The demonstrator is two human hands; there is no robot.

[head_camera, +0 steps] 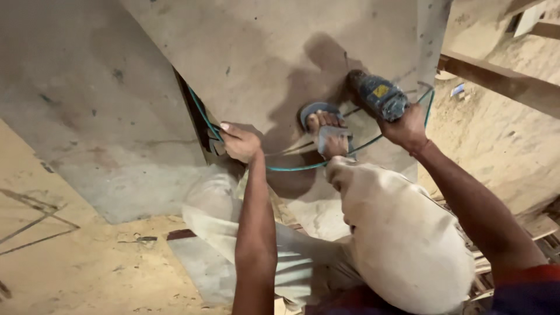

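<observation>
My right hand [403,128] grips a blue power tool [378,95], held low over a large grey board [274,46] that lies on the ground. My left hand [239,142] is closed on the tool's teal cable [201,114] at the board's left edge, beside a dark gap. The cable runs from there in a loop under my foot and back up to the tool. My foot in a blue sandal [324,129] rests on the board between the two hands. My knees in dusty light trousers [402,233] fill the lower middle.
A second grey sheet [87,105] lies to the left, over sandy ground [87,268]. A wooden beam [501,79] crosses the upper right. Wooden slats [539,227] lie at the right edge.
</observation>
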